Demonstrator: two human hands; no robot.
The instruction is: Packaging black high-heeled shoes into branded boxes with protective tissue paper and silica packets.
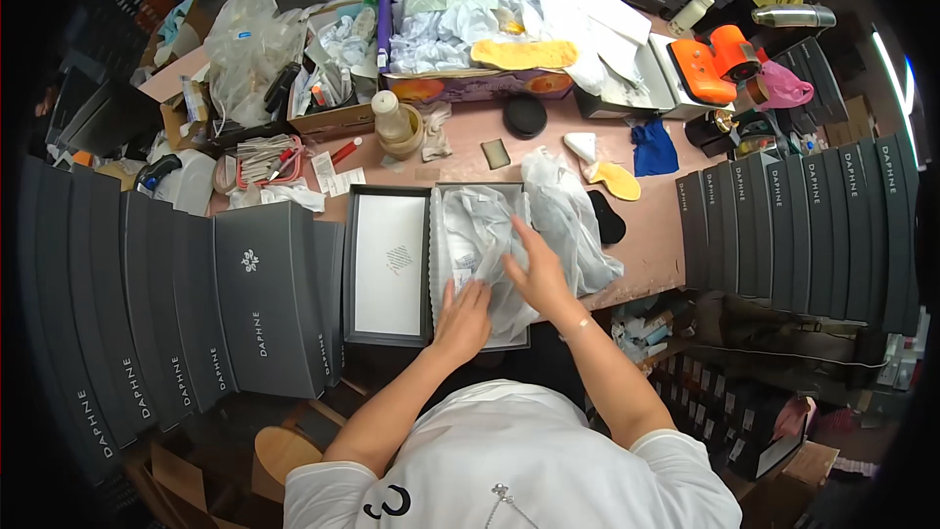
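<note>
An open dark grey shoebox (438, 198) lies at the middle of the table's near edge. White tissue or thin plastic wrapping (480, 209) fills it; what lies inside is mostly hidden. My left hand (464, 321) rests on the wrapping near the box's near left side, fingers stretched out. Over the box's right side, my right hand (540, 276) has its fingers extended and thumb apart, touching or just above the wrapping. Left of the box lies its lid (390, 260), white inside up. A translucent plastic bag (568, 220) with something pale inside sits on the right.
Grey shoeboxes stand in rows at left (264, 284) and right (774, 235). Behind are a carton of crumpled paper (460, 88), a white bottle (390, 118), a black round tin (525, 117), a blue cloth (654, 147), a yellow insole (617, 180) and an orange tape dispenser (700, 71).
</note>
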